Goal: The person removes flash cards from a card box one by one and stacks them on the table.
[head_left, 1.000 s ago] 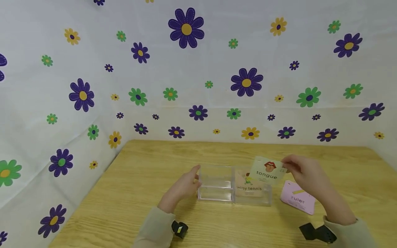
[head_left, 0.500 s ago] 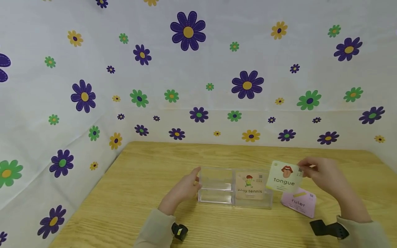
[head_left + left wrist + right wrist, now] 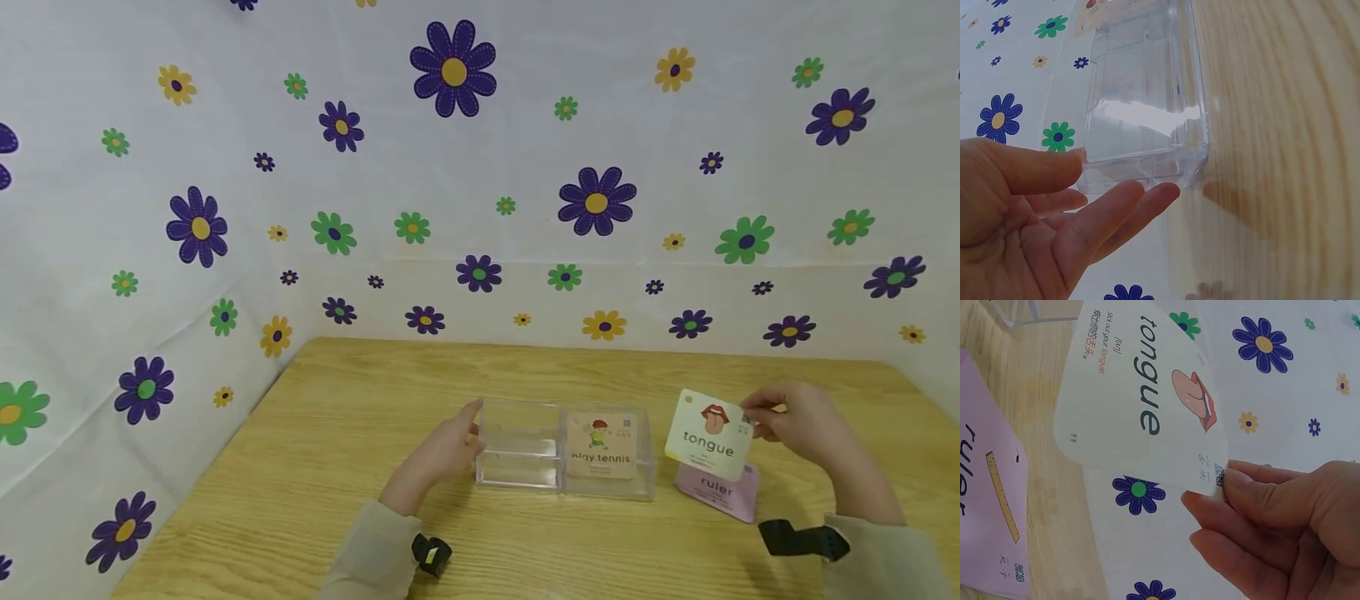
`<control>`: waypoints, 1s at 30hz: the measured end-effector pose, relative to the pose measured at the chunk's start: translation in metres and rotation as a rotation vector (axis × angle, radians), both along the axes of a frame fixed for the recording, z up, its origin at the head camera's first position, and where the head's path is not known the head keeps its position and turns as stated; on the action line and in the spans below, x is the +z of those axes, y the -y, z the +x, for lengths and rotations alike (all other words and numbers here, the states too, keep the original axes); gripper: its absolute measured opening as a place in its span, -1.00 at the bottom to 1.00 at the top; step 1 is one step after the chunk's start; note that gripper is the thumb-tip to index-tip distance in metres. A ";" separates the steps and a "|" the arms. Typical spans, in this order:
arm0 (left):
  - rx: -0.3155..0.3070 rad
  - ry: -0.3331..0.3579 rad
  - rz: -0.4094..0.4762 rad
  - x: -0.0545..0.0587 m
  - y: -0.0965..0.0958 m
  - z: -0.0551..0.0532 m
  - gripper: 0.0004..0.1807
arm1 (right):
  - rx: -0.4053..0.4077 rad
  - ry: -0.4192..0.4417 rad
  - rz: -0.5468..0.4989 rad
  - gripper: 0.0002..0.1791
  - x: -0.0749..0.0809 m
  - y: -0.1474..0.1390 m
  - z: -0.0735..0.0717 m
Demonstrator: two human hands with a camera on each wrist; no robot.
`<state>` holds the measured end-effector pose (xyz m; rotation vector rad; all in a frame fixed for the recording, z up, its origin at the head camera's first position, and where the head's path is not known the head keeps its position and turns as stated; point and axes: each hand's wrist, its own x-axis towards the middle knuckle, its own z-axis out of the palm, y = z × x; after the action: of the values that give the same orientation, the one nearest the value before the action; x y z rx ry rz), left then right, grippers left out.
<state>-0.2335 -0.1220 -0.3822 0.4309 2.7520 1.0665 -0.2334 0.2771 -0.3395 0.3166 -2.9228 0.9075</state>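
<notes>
My right hand (image 3: 802, 421) pinches a pale green "tongue" flash card (image 3: 708, 433) by its right corner, thumb on top. The card is raised and tilted. Below it a pink "ruler" flash card (image 3: 716, 492) lies on the table, its upper part covered in the head view. My left hand (image 3: 442, 454) touches the left end of a clear plastic box (image 3: 521, 471); its fingers (image 3: 1110, 212) are only slightly bent against the end wall. In the box's right compartment stands a peach "play tennis" card (image 3: 600, 442). The left compartment shows no card.
The box stands on a wooden table (image 3: 360, 392). A white flowered cloth (image 3: 510, 150) hangs behind and at the left. Black straps (image 3: 802, 540) are at both wrists.
My right hand has moved the tongue card rightward, from in front of the play tennis card to over the ruler card. My left hand has stayed at the box.
</notes>
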 end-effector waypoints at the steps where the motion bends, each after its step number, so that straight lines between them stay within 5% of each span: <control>1: 0.004 0.002 -0.002 0.000 0.000 0.000 -0.40 | 0.000 0.017 -0.001 -0.86 -0.001 -0.001 -0.001; 20: -0.001 0.034 0.009 0.003 -0.002 -0.001 -0.39 | -0.060 0.368 -0.056 -0.85 -0.030 -0.022 -0.016; 30: 0.018 0.056 0.011 0.002 -0.001 -0.001 -0.39 | -0.058 0.458 -0.055 -0.86 -0.037 -0.024 -0.020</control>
<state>-0.2341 -0.1210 -0.3803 0.3728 2.7073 1.0812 -0.2537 0.3013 -0.3765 0.0169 -3.2802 1.1872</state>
